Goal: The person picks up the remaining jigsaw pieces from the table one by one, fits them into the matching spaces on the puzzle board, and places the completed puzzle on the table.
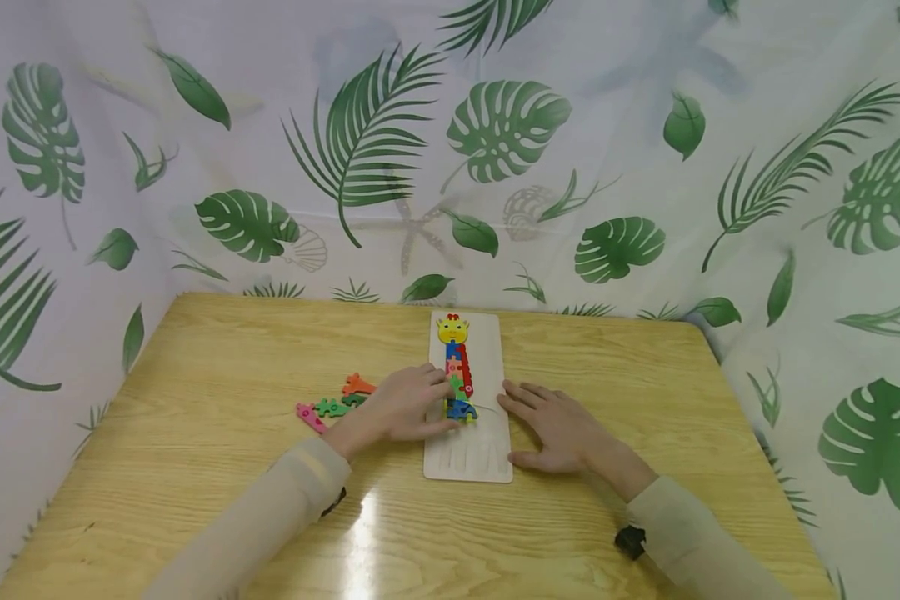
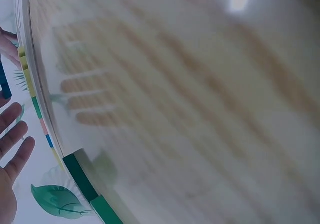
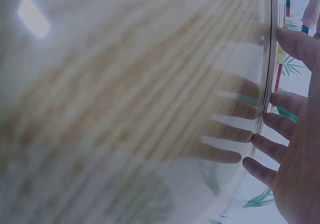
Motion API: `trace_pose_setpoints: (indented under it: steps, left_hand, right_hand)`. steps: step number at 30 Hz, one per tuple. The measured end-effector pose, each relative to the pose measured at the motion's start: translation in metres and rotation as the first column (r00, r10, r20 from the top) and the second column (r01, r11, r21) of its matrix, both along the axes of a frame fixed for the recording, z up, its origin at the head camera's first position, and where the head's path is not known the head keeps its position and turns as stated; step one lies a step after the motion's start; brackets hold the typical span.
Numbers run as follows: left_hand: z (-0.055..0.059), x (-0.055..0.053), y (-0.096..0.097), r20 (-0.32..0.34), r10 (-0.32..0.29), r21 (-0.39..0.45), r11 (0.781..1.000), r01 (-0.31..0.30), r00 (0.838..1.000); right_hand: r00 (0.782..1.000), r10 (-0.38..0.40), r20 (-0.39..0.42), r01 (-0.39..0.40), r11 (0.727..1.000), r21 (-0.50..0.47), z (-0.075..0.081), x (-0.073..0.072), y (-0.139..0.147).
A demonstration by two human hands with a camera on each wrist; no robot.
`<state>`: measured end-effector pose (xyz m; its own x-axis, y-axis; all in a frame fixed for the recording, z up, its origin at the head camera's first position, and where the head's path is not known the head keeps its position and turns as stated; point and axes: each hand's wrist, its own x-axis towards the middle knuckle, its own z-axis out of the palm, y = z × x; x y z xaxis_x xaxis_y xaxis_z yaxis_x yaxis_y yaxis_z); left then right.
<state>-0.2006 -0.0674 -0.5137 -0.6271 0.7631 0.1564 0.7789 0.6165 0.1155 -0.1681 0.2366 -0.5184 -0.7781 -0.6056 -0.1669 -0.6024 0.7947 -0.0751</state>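
Observation:
A pale wooden puzzle board [image 1: 468, 458] lies on the table with a giraffe puzzle partly laid on it. Its yellow giraffe head [image 1: 452, 330] is at the far end, with blue, pink, green and red pieces below. My left hand [image 1: 401, 407] reaches over the board's left side and holds a blue puzzle piece [image 1: 461, 410] between thumb and fingers; the left wrist view shows the blue piece [image 2: 4, 83] raised beside a fingertip. My right hand [image 1: 562, 429] rests on the table at the board's right edge, its spread fingers [image 3: 280, 101] touching that edge.
Loose puzzle pieces lie left of the board, partly under the left forearm: a pink piece [image 1: 311, 417], a green piece [image 1: 332, 407] and an orange piece [image 1: 357, 384]. The wooden table [image 1: 615, 358] ends at a leaf-patterned cloth [image 1: 615, 183] behind.

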Motion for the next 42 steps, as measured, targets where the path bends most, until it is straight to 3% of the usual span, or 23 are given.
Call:
trace_pose_setpoints:
  steps: [11,22,30,42]
  left_hand:
    - [-0.001,-0.001,0.010,0.052,-0.006,-0.066,0.998,0.009,0.999]
    - [-0.005,-0.005,0.020,0.023,-0.026,-0.108,0.994,0.028,0.999]
    - [-0.001,-0.006,0.027,0.052,-0.019,-0.121,0.992,0.025,0.998]
    - [0.000,-0.006,0.037,0.074,-0.058,-0.113,0.991,0.066,0.996]
  right_hand:
    - [1.000,0.002,0.005,-0.002,1.000,-0.008,0.005,0.003,-0.001]
    - [1.000,0.000,0.018,0.000,1.000,-0.015,0.003,0.002,0.000]
    - [1.000,0.010,-0.010,-0.010,1.000,-0.006,-0.004,-0.001,0.002]
    - [1.000,0.010,0.001,-0.010,1.000,-0.008,0.001,0.000,0.000]
